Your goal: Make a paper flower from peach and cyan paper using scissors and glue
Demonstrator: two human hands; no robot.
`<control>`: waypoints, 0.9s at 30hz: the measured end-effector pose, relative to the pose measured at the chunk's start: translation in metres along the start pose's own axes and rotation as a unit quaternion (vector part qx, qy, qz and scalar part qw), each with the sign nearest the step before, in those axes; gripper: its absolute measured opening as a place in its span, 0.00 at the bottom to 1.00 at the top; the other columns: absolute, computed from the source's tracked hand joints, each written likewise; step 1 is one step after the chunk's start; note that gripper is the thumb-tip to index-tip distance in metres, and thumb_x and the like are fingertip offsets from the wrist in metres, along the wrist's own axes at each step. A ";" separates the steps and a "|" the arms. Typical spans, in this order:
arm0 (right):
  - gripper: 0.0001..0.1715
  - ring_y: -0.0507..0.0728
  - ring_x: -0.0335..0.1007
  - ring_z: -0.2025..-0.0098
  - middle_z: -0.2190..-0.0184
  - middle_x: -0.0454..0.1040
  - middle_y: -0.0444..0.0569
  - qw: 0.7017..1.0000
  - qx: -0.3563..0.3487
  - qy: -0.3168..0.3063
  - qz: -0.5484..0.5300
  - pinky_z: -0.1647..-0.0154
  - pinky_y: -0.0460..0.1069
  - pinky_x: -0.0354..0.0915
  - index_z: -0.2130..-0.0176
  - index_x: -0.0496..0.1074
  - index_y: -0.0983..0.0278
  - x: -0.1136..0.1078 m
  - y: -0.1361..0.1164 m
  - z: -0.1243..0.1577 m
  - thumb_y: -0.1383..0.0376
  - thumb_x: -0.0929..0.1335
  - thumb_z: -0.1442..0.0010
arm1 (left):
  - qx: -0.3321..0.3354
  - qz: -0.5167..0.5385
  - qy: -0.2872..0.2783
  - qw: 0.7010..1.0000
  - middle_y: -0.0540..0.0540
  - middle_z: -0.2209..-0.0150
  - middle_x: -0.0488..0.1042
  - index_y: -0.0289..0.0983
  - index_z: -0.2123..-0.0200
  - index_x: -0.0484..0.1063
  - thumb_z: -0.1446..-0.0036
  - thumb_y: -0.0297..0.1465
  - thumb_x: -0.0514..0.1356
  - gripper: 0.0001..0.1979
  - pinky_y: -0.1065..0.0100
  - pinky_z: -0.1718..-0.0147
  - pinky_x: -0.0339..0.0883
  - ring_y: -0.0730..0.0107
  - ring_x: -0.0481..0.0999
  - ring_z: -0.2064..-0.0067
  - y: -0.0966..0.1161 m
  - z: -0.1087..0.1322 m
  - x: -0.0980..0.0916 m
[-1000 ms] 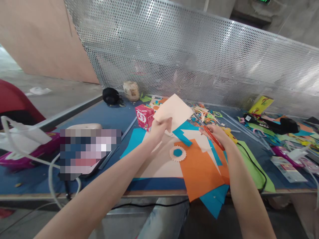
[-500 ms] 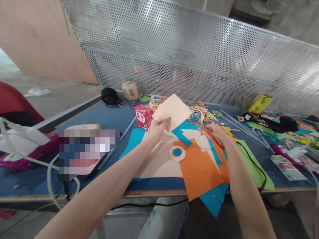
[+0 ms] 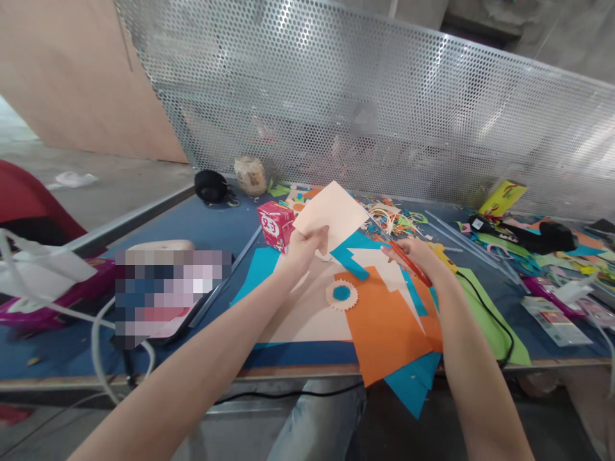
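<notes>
A cream square sheet of paper (image 3: 335,208) is pinched at its lower left in my left hand (image 3: 306,248), raised above the table. My right hand (image 3: 417,256) grips orange-handled scissors (image 3: 407,258), their blades pointing up and left toward the sheet's right corner. Whether the blades touch the paper I cannot tell. Below lie a cream sheet (image 3: 300,317), an orange sheet (image 3: 382,339) and blue paper pieces (image 3: 353,264). Between my forearms rests a toothed cream paper ring (image 3: 353,304) with a blue centre (image 3: 342,293).
A pink box (image 3: 275,225) stands left of the sheet, with a jar (image 3: 250,176) behind it. Paper scraps (image 3: 391,219) are heaped at the back. A yellow glue gun (image 3: 444,257) lies beside my right hand, on green paper (image 3: 473,307). A perforated metal panel (image 3: 307,83) borders the table.
The held sheet has shifted very slightly left relative to the scissors. Both hands keep their grips, and the other things look the same.
</notes>
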State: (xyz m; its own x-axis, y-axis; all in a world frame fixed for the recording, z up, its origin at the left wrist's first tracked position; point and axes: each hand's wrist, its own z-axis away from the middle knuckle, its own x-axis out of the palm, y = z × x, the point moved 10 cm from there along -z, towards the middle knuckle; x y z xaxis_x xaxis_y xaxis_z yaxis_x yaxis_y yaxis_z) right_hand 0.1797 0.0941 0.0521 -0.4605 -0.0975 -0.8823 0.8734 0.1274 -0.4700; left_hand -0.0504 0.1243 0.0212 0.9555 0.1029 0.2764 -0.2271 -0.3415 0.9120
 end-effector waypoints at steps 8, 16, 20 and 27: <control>0.30 0.49 0.55 0.81 0.83 0.58 0.41 0.999 -0.006 0.003 -0.033 0.79 0.44 0.53 0.75 0.68 0.65 0.004 0.005 -0.005 0.41 0.61 0.53 | -0.001 -0.032 -0.023 0.999 0.53 0.88 0.63 0.35 0.84 0.64 0.60 0.37 0.62 0.13 0.70 0.75 0.64 0.77 0.62 0.82 0.002 0.003 0.006; 0.28 0.49 0.57 0.83 0.86 0.61 0.42 0.999 0.013 0.004 -0.029 0.79 0.44 0.54 0.78 0.67 0.64 0.008 0.011 -0.010 0.42 0.61 0.50 | -0.001 -0.044 -0.006 0.999 0.52 0.87 0.65 0.34 0.80 0.69 0.62 0.39 0.63 0.13 0.68 0.73 0.65 0.72 0.68 0.79 -0.003 0.001 0.002; 0.28 0.49 0.58 0.82 0.84 0.62 0.42 0.999 0.013 0.008 -0.028 0.78 0.45 0.54 0.76 0.68 0.64 0.008 0.012 -0.010 0.43 0.61 0.51 | -0.002 -0.043 -0.009 0.999 0.52 0.87 0.66 0.33 0.78 0.71 0.63 0.39 0.64 0.14 0.67 0.72 0.66 0.71 0.68 0.78 -0.005 0.001 0.002; 0.28 0.50 0.59 0.82 0.86 0.62 0.42 0.999 -0.014 0.033 -0.029 0.78 0.45 0.56 0.76 0.68 0.64 0.011 0.016 -0.016 0.42 0.61 0.51 | -0.008 -0.036 0.001 0.999 0.51 0.85 0.69 0.33 0.76 0.72 0.64 0.38 0.65 0.14 0.67 0.70 0.66 0.69 0.71 0.75 -0.009 0.000 0.001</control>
State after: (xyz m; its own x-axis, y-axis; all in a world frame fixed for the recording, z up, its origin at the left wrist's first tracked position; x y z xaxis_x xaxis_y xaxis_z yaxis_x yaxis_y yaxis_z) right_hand 0.1863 0.1114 0.0346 -0.5195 -0.0409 -0.8535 0.8412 0.1511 -0.5193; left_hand -0.0477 0.1277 0.0129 0.9692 0.1276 0.2105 -0.1609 -0.3190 0.9340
